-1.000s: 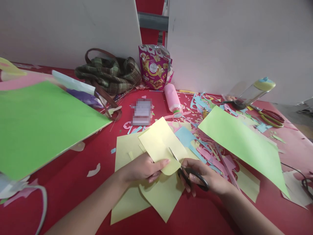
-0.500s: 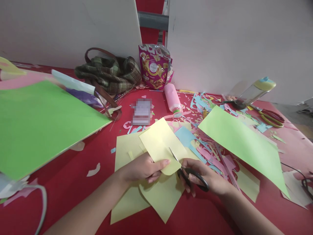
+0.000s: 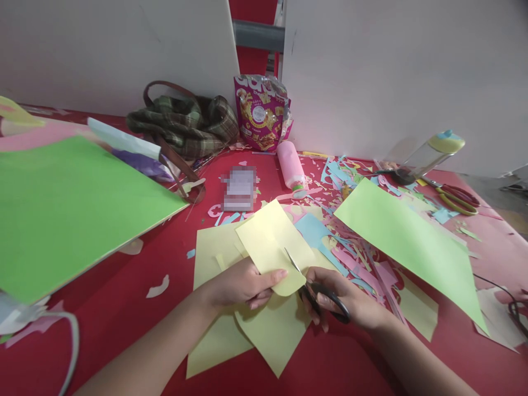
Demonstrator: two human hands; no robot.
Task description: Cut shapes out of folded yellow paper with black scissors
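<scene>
A pale yellow sheet [image 3: 272, 234] is pinched between the thumb and fingers of my left hand [image 3: 251, 285], near its lower edge. My right hand [image 3: 340, 297] has its fingers in the handles of black scissors [image 3: 332, 302]. One scissor blade shows on top of the sheet, pointing up and left, with the paper between the blades. The piece below the cut has a rounded corner. Under both hands, more yellow paper [image 3: 276, 341] lies on the red table [image 3: 148, 341].
Green sheets [image 3: 78, 209] lie at the left, another green sheet [image 3: 408, 247] at the right. Paper scraps [image 3: 358, 264], a pink bottle [image 3: 290, 165], a snack bag [image 3: 262, 113], a plaid bag [image 3: 185, 121], a clear bottle [image 3: 429, 157] and more scissors [image 3: 457, 199] stand or lie around.
The black scissors' handles have come slightly closer together in my right hand. The sheet and my left hand have hardly moved.
</scene>
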